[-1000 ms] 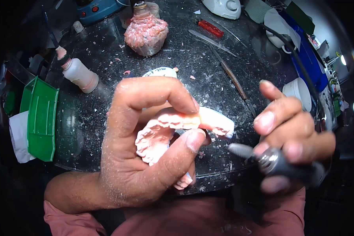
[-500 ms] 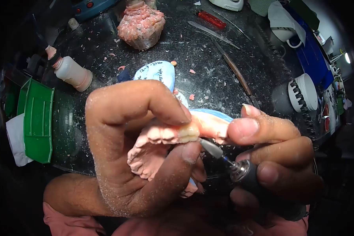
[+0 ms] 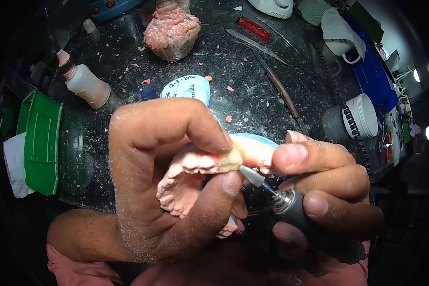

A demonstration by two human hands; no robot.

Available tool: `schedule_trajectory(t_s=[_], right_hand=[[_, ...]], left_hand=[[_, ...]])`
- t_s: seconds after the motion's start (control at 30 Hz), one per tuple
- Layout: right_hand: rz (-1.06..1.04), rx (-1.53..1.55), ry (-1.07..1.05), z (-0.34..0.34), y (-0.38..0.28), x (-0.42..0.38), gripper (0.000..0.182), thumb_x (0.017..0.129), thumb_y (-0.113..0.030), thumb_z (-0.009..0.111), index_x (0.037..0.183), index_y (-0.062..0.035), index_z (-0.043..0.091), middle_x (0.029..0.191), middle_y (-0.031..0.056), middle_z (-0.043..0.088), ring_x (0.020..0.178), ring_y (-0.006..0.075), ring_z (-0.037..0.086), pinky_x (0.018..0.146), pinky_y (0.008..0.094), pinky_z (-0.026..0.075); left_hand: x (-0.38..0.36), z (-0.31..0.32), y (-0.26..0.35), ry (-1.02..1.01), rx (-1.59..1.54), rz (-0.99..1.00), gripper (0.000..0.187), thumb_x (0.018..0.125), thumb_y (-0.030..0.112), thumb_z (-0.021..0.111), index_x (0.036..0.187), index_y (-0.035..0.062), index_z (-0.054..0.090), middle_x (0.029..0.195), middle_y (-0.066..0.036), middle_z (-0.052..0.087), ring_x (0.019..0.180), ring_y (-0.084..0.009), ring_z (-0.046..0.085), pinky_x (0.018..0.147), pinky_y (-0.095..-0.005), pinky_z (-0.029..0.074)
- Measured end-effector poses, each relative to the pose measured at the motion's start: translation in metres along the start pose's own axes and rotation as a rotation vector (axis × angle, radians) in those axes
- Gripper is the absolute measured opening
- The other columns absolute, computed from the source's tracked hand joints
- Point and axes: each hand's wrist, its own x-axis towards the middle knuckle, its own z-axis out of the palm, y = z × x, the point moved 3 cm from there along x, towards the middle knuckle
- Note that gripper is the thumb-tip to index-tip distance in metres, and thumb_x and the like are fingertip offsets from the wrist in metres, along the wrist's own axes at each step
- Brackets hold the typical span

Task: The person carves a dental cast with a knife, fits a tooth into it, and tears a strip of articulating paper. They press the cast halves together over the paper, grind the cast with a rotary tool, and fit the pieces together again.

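My left hand (image 3: 171, 176), dusted with pale powder, is closed around a pink dental model (image 3: 176, 190) with a row of moulded teeth. Its index finger and thumb pinch a yellowish tooth piece (image 3: 230, 160) at the model's edge. In my right hand (image 3: 329, 176) is a dark rotary handpiece (image 3: 305, 219), gripped like a pen. The tapered grey bur (image 3: 251, 176) at its end points at the tooth piece and appears to touch it. My right fingertips are by the model's right end. Part of the model is hidden behind my left fingers.
Behind my hands lies a blue-white plaster base (image 3: 188, 90) with handwriting. A pink-crusted pot (image 3: 172, 35), a white bottle (image 3: 88, 86) and a green bin (image 3: 43, 143) stand around. Farther right are a wooden-handled tool (image 3: 281, 90), a red-handled tool (image 3: 253, 27) and a white tub (image 3: 362, 114).
The bur has shifted slightly left and up, closer against the tooth piece. My right hand moved a little left with the handpiece. The left hand's grip looks the same.
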Motion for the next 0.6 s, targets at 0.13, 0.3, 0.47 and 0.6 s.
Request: schedule_trajectory(t_s=[0.13,0.3,0.47,0.6], right_hand=[[0.095,-0.047,-0.015,0.002,-0.015,0.006,0.030,0.087,-0.014,0.064,0.113,-0.0118,0.050,0.089,0.0096,0.057,0.095,0.0254,0.061,0.094,0.0475,0.049],[0.085,-0.019,-0.041,-0.001,-0.013,0.006,0.029,0.087,-0.014,0.064,0.113,-0.0123,0.049,0.089,0.0096,0.057,0.095,0.0253,0.061,0.094,0.0472,0.049],[0.081,-0.023,-0.058,-0.002,-0.011,0.005,0.029,0.087,-0.015,0.065,0.111,-0.0125,0.049,0.088,0.0093,0.057,0.096,0.0256,0.061,0.093,0.0472,0.049],[0.040,0.033,-0.044,-0.005,-0.001,0.004,0.028,0.086,-0.015,0.065,0.110,-0.0116,0.050,0.087,0.0089,0.057,0.095,0.0260,0.061,0.094,0.0475,0.049]], left_hand=[[0.000,0.000,0.000,-0.005,-0.025,0.005,0.033,0.093,0.006,0.049,0.116,0.0013,0.026,0.080,-0.016,0.059,0.051,-0.0058,0.052,0.051,-0.0180,0.046],[0.000,-0.002,0.001,-0.012,0.027,0.026,0.032,0.093,0.005,0.049,0.115,0.0017,0.026,0.080,-0.016,0.059,0.052,-0.0061,0.054,0.051,-0.0183,0.046],[0.000,-0.003,0.003,-0.036,0.071,-0.017,0.032,0.093,0.005,0.049,0.114,0.0015,0.026,0.082,-0.016,0.058,0.056,-0.0067,0.055,0.054,-0.0184,0.048],[0.004,-0.002,0.002,-0.038,0.016,0.052,0.032,0.092,0.005,0.050,0.113,0.0006,0.026,0.084,-0.017,0.058,0.058,-0.0072,0.056,0.055,-0.0186,0.048]])
